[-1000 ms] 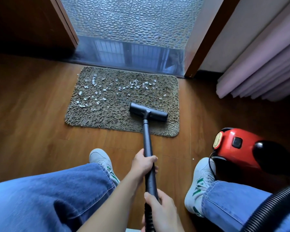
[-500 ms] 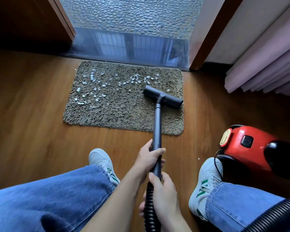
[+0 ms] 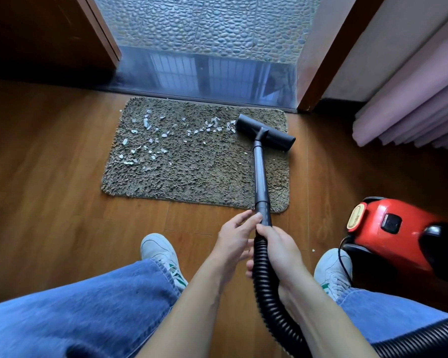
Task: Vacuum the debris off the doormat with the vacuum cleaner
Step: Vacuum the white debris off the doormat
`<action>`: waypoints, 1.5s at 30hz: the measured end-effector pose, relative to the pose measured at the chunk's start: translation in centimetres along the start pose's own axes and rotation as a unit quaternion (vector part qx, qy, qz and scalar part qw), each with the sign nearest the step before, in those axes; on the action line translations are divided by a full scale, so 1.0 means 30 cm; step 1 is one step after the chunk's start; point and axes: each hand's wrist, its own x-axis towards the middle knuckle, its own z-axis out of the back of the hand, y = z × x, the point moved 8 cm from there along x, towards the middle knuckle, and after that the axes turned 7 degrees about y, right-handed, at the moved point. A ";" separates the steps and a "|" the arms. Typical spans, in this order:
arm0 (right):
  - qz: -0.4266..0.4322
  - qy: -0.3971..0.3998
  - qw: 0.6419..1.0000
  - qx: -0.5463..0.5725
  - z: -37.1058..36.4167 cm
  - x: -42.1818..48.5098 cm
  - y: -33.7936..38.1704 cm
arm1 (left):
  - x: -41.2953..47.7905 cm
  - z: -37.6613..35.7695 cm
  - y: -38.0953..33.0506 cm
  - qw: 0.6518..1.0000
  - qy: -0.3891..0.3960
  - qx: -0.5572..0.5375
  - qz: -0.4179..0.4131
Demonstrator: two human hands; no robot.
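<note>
Two bare hands meet on the dark wand [image 3: 260, 174] of a vacuum cleaner [image 3: 388, 228], seen from above by the person holding it. The right hand [image 3: 277, 250] is wrapped around the top of the ribbed black hose [image 3: 267, 288], just below the wand. The left hand [image 3: 233, 239] only touches the wand's lower joint with its fingertips, fingers loose and not closed around it. The floor nozzle [image 3: 265, 131] lies angled on the far right corner of the shaggy brown doormat [image 3: 192, 177]. Pale debris [image 3: 150, 140] (small white flakes) is scattered over the mat's far left and middle, reaching the nozzle's left end. The red canister stands on the wooden floor [image 3: 49, 177] to the right, beside a white shoe [image 3: 332, 270].
</note>
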 end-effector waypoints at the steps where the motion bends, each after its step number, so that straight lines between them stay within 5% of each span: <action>1: -0.001 0.003 1.000 -0.001 0.000 -0.001 0.000 | 0.000 0.006 0.001 1.000 0.000 0.001 0.000; 19: -0.110 0.068 0.984 -0.122 0.003 -0.338 -0.249 | -0.087 0.078 0.079 0.993 -0.071 0.081 0.040; 31: -0.079 -0.012 0.990 -0.117 0.019 -0.340 -0.305 | -0.049 0.032 0.136 0.986 -0.015 0.156 0.065; 37: -0.056 0.008 0.992 -0.115 0.038 -0.253 -0.267 | -0.010 0.012 0.120 0.984 0.004 0.174 0.048; 45: -0.026 -0.015 0.995 -0.091 0.048 -0.145 -0.166 | 0.022 -0.013 0.090 0.995 0.012 0.095 0.018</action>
